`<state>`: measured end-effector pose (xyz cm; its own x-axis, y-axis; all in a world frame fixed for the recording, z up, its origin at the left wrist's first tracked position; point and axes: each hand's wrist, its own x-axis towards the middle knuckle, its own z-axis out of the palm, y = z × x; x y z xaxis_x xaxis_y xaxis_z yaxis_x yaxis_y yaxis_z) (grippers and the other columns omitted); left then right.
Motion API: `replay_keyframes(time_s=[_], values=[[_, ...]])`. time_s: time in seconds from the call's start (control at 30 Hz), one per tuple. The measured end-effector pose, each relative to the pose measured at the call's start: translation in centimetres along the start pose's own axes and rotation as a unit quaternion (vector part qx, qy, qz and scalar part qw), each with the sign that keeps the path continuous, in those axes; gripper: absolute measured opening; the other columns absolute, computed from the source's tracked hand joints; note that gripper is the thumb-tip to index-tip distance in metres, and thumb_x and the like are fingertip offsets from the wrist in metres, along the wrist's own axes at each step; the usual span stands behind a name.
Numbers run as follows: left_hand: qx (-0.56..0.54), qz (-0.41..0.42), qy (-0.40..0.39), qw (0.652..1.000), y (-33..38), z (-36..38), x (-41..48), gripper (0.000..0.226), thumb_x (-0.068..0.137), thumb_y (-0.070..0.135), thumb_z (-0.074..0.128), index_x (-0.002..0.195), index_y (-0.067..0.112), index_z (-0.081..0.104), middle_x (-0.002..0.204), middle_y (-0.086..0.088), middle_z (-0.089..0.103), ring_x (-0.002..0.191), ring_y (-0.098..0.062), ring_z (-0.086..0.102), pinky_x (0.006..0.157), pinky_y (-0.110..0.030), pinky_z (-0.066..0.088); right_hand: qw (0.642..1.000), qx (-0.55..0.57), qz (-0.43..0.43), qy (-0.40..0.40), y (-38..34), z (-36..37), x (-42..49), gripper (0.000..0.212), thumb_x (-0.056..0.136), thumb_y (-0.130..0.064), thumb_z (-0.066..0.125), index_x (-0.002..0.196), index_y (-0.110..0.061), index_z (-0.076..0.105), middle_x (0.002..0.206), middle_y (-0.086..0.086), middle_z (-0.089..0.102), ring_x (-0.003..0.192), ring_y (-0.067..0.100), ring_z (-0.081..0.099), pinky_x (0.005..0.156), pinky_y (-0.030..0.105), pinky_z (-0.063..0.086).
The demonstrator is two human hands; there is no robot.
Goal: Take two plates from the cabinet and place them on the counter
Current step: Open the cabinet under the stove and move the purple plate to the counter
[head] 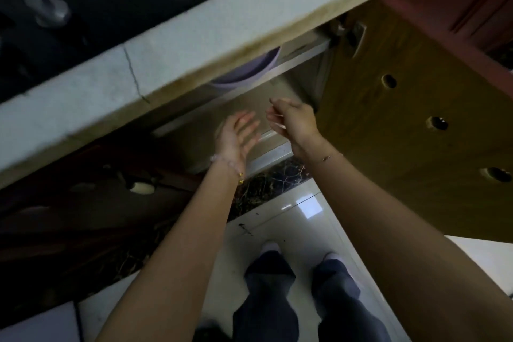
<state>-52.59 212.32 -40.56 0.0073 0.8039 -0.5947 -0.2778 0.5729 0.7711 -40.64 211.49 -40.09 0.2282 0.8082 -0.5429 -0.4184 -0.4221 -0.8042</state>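
I look down at an open lower cabinet [277, 108] under the pale stone counter [177, 44]. A lilac round dish [244, 69], plate or bowl, sits on the cabinet's upper shelf, mostly hidden by the counter edge. My left hand [238, 133] is open, palm up, in front of the cabinet below that dish. My right hand [294, 122] is beside it with fingers loosely curled, holding nothing. Neither hand touches the dish. No plate shows on the counter.
The cabinet door [402, 130] stands swung open at the right, its wooden inner face with round holes close to my right arm. A dark stove top [83, 8] lies beyond the counter. My legs and feet [299, 286] stand on glossy white floor tiles.
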Motion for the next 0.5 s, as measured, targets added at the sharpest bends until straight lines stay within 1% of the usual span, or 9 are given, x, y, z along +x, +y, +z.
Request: replay_keyframes(time_s=[0.03, 0.1, 0.17, 0.23, 0.37, 0.43, 0.5], values=[[-0.009, 0.010, 0.005, 1.000, -0.4, 0.1, 0.1, 0.026, 0.096, 0.025, 0.040, 0.111, 0.014, 0.058, 0.107, -0.001, 0.067, 0.097, -0.015, 0.065, 0.075, -0.029, 0.052, 1.000, 0.012, -0.003, -0.009, 0.3, -0.1, 0.2, 0.013, 0.094, -0.017, 0.053, 0.083, -0.015, 0.059, 0.074, -0.001, 0.061, 0.066, 0.007, 0.058, 0.065, 0.018, 0.051], [-0.030, 0.024, 0.011, 0.999, -0.8, 0.5, 0.4, 0.031, 0.096, 0.024, 0.040, 0.118, 0.009, 0.054, 0.112, -0.004, 0.065, 0.095, -0.015, 0.064, 0.072, -0.028, 0.052, 0.999, 0.045, -0.005, -0.025, 0.7, -0.2, 0.6, 0.010, 0.094, -0.017, 0.053, 0.094, -0.011, 0.060, 0.074, -0.001, 0.061, 0.067, 0.008, 0.059, 0.069, 0.020, 0.051], [-0.052, 0.042, 0.013, 0.998, -0.9, 0.9, 0.7, 0.036, 0.096, 0.026, 0.040, 0.123, 0.007, 0.052, 0.119, -0.009, 0.063, 0.094, -0.016, 0.064, 0.072, -0.029, 0.052, 0.997, 0.070, -0.010, -0.040, 0.7, -0.2, 1.1, 0.021, 0.094, -0.019, 0.053, 0.109, -0.006, 0.060, 0.077, 0.001, 0.062, 0.070, 0.009, 0.060, 0.075, 0.023, 0.052], [-0.077, 0.069, 0.018, 0.995, -0.7, 1.0, 1.1, 0.038, 0.095, 0.030, 0.040, 0.123, 0.008, 0.054, 0.122, -0.010, 0.062, 0.094, -0.017, 0.065, 0.074, -0.030, 0.052, 0.996, 0.077, -0.019, -0.045, 0.6, -0.1, 1.5, 0.032, 0.093, -0.025, 0.055, 0.115, -0.002, 0.060, 0.080, 0.001, 0.063, 0.072, 0.010, 0.061, 0.077, 0.026, 0.054], [-0.085, 0.100, 0.043, 0.990, 0.2, 1.8, 1.6, 0.033, 0.093, 0.035, 0.045, 0.110, 0.011, 0.059, 0.114, -0.010, 0.067, 0.097, -0.022, 0.065, 0.072, -0.032, 0.053, 0.997, 0.067, -0.037, -0.022, -0.5, 0.2, 2.7, 0.046, 0.086, -0.041, 0.061, 0.114, -0.005, 0.061, 0.086, 0.004, 0.067, 0.074, 0.013, 0.064, 0.071, 0.028, 0.057], [-0.079, 0.089, 0.060, 0.991, 0.9, 2.5, 1.6, 0.033, 0.092, 0.038, 0.049, 0.106, 0.009, 0.060, 0.110, -0.011, 0.068, 0.092, -0.022, 0.066, 0.069, -0.031, 0.053, 0.998, 0.057, -0.036, -0.013, -1.2, 0.4, 3.1, 0.048, 0.084, -0.044, 0.063, 0.112, -0.005, 0.062, 0.088, 0.006, 0.069, 0.074, 0.015, 0.066, 0.063, 0.025, 0.058], [-0.084, 0.068, 0.077, 0.991, 1.7, 3.0, 1.8, 0.034, 0.091, 0.038, 0.051, 0.102, 0.007, 0.059, 0.113, -0.013, 0.067, 0.089, -0.023, 0.066, 0.065, -0.030, 0.053, 0.999, 0.042, -0.026, -0.008, -1.7, 0.7, 3.5, 0.049, 0.083, -0.046, 0.063, 0.110, -0.006, 0.063, 0.091, 0.008, 0.070, 0.075, 0.017, 0.068, 0.058, 0.023, 0.057]])
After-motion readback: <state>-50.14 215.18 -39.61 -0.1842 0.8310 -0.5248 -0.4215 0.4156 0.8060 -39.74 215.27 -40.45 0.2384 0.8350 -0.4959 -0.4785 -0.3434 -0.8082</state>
